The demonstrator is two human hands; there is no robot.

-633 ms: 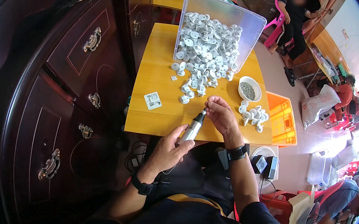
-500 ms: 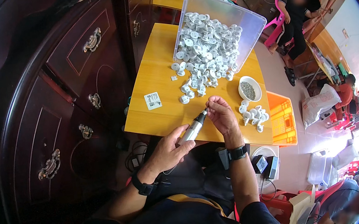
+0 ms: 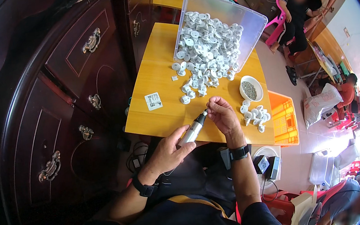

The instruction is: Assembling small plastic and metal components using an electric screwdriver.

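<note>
**Silver tool (image 3: 190, 132) in Use, Big Heap (image 3: 209, 44) of White Parts Remaining**

Nearest are the 2 hands, at the near edge of the yellow table (image 3: 150, 77). The left hand (image 3: 167, 153) is closed around the silver tool, which is tilted, with its dark front end toward the right hand (image 3: 223, 116). The thumb and fingertips of the right hand are pinched together at the tool's tip; what is between them is too small to tell.

Near the right hand lies a small group (image 3: 256, 115) of white parts. Just beyond it stands a white bowl (image 3: 259, 93) with small grey pieces (image 3: 248, 89). Farther, loose parts (image 3: 185, 99) are spread before a clear box (image 3: 248, 24), which contains the big heap.

About progress, the action at the tip seems unfinished. In my judgement, the small group may be the done portion and the heap the portion left, therefore much remains; however, I cannot confirm which parts are finished.

Farthest, a person (image 3: 297, 15) sits on a pink chair (image 3: 275, 33).
</note>
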